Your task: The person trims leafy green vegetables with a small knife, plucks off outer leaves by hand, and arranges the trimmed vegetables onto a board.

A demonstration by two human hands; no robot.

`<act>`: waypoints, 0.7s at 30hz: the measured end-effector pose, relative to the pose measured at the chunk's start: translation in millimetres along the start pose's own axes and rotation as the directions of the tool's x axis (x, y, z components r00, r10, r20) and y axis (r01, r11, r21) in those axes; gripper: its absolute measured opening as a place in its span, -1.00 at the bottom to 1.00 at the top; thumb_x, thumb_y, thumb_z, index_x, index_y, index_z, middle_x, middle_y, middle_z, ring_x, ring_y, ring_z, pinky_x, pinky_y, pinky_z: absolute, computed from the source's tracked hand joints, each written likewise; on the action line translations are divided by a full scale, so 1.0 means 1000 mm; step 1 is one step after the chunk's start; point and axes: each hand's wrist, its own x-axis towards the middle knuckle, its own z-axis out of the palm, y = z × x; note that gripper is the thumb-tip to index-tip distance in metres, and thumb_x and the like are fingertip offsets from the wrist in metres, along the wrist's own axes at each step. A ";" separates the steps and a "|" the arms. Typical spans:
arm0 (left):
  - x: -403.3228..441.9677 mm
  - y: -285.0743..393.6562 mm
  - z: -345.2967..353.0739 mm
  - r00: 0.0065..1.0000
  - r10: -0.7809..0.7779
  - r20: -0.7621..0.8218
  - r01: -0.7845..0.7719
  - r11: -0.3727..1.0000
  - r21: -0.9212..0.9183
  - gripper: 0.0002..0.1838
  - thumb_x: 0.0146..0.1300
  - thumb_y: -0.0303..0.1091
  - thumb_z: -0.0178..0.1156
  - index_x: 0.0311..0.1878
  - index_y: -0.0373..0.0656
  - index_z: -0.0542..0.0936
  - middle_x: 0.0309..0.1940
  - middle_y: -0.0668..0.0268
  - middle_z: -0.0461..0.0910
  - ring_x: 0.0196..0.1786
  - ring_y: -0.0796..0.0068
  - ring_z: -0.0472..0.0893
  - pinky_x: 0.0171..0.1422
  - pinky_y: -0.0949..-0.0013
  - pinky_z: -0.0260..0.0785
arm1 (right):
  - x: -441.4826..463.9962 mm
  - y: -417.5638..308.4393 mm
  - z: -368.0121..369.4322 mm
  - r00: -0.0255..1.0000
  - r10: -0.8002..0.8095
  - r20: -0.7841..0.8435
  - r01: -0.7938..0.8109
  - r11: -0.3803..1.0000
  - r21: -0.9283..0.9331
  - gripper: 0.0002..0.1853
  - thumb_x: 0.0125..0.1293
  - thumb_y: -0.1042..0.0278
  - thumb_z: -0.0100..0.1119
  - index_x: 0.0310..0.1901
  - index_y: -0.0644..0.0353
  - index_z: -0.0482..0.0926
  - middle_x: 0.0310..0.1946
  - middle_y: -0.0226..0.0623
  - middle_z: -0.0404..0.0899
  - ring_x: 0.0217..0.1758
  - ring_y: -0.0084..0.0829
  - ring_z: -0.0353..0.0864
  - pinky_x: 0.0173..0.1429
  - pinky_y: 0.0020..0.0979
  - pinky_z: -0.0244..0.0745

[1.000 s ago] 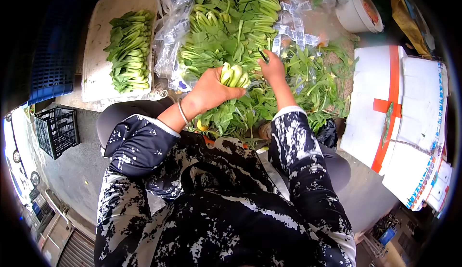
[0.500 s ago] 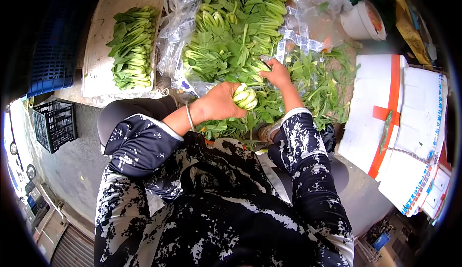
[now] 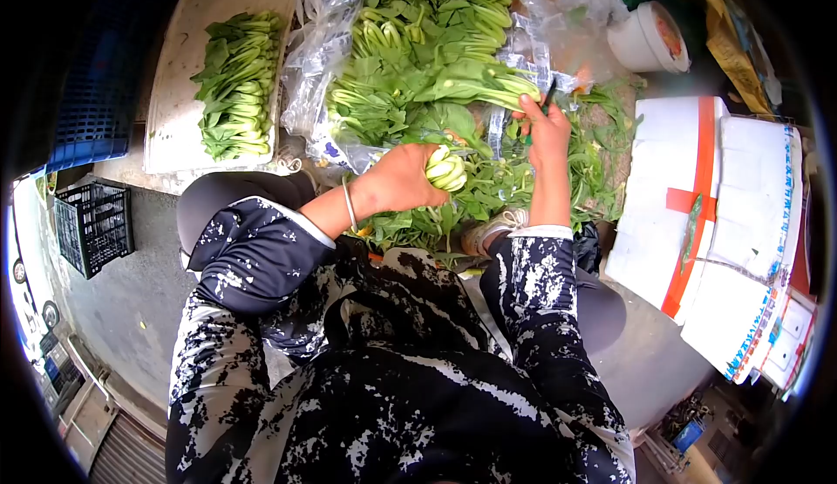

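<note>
One head-worn view — wide and near — faces forward and steeply down.

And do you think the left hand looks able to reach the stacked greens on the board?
Probably yes: crumpled plastic lies between the left hand and the stacked greens on the board, but seems no barrier; that hand's grip holds a bunch, though.

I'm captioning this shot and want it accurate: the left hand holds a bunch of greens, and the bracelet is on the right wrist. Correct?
Not quite: the head view shows the bracelet on the left wrist. The left hand does hold a bunch of greens.
</note>
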 end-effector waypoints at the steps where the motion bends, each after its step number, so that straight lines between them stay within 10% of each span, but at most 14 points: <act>1: 0.000 0.003 -0.001 1.000 -0.007 -0.004 0.007 1.000 0.019 -0.62 -0.17 -0.33 0.36 -0.25 -0.27 0.52 -0.44 0.21 0.59 -0.38 0.45 0.55 -0.17 0.43 0.42 | 0.005 0.005 -0.010 1.000 -0.004 -0.004 0.004 1.000 -0.002 -0.62 0.11 0.33 0.28 -0.11 0.42 0.52 -0.44 -0.30 0.58 -0.56 -0.54 0.56 -0.41 -0.54 0.40; 4: 0.000 0.002 0.002 0.999 -0.013 -0.046 0.012 1.000 -0.029 -0.65 -0.16 -0.35 0.35 -0.27 -0.28 0.53 -0.45 0.22 0.60 -0.38 0.44 0.57 -0.16 0.42 0.42 | 0.015 0.035 -0.031 0.976 0.006 -0.217 -0.136 0.798 -0.587 -0.68 0.10 0.30 0.30 -0.18 0.35 0.56 -0.54 -0.32 0.56 -0.56 -0.53 0.54 -0.49 -0.54 0.34; 7: -0.002 0.009 -0.003 0.996 -0.028 -0.087 0.019 0.995 -0.098 -0.67 -0.17 -0.37 0.35 -0.28 -0.27 0.54 -0.37 0.21 0.60 -0.31 0.41 0.58 -0.11 0.42 0.41 | 0.005 0.017 -0.038 0.987 0.111 -0.114 -0.121 0.990 -0.079 -0.62 0.09 0.29 0.30 -0.12 0.39 0.54 -0.56 -0.30 0.55 -0.57 -0.51 0.54 -0.45 -0.50 0.38; 9: -0.002 0.010 0.001 0.997 -0.033 -0.069 0.028 0.997 -0.073 -0.68 -0.17 -0.39 0.34 -0.28 -0.26 0.55 -0.28 0.19 0.60 -0.25 0.39 0.59 -0.06 0.42 0.41 | -0.003 0.020 -0.034 0.995 0.056 -0.088 -0.070 0.983 -0.170 -0.56 0.07 0.29 0.31 -0.07 0.42 0.51 -0.50 -0.28 0.56 -0.56 -0.52 0.52 -0.40 -0.50 0.41; 11: 0.004 0.006 0.005 0.911 0.354 -0.213 -0.341 0.935 0.095 -0.70 -0.20 -0.41 0.33 -0.30 -0.22 0.57 0.03 0.12 0.46 -0.01 0.33 0.52 0.10 0.39 0.34 | 0.003 0.036 -0.030 0.971 -0.238 -0.007 0.163 0.687 -0.708 -0.60 0.06 0.30 0.32 -0.12 0.40 0.54 -0.40 -0.29 0.57 -0.56 -0.55 0.51 -0.44 -0.53 0.40; 12: 0.004 0.012 0.001 0.940 0.306 -0.152 -0.303 0.952 0.046 -0.70 -0.23 -0.44 0.32 -0.30 -0.19 0.58 0.23 0.10 0.25 0.18 0.22 0.38 0.25 0.34 0.23 | -0.024 0.002 -0.012 0.999 -0.039 0.017 0.042 0.839 -0.542 -0.64 0.06 0.32 0.32 -0.14 0.38 0.56 -0.35 -0.32 0.55 -0.54 -0.58 0.51 -0.43 -0.57 0.40; 17: 0.009 0.012 0.005 0.848 0.474 -0.237 -0.424 0.875 0.233 -0.71 -0.25 -0.46 0.30 -0.32 -0.16 0.59 0.25 0.10 0.22 0.23 0.13 0.31 0.30 0.31 0.15 | -0.091 -0.038 0.015 0.970 -0.060 0.237 0.114 0.968 -0.223 -0.65 0.07 0.37 0.31 -0.12 0.37 0.55 -0.41 -0.37 0.54 -0.52 -0.61 0.50 -0.44 -0.59 0.40; 21: 0.012 0.014 -0.001 0.921 0.382 -0.080 -0.387 0.920 -0.055 -0.71 -0.24 -0.47 0.33 -0.32 -0.19 0.58 -0.01 0.22 0.41 -0.04 0.34 0.47 0.08 0.38 0.31 | -0.107 -0.044 0.016 0.987 -0.032 0.161 0.037 0.999 -0.031 -0.62 0.11 0.33 0.30 -0.07 0.34 0.53 -0.44 -0.40 0.53 -0.51 -0.64 0.50 -0.51 -0.63 0.33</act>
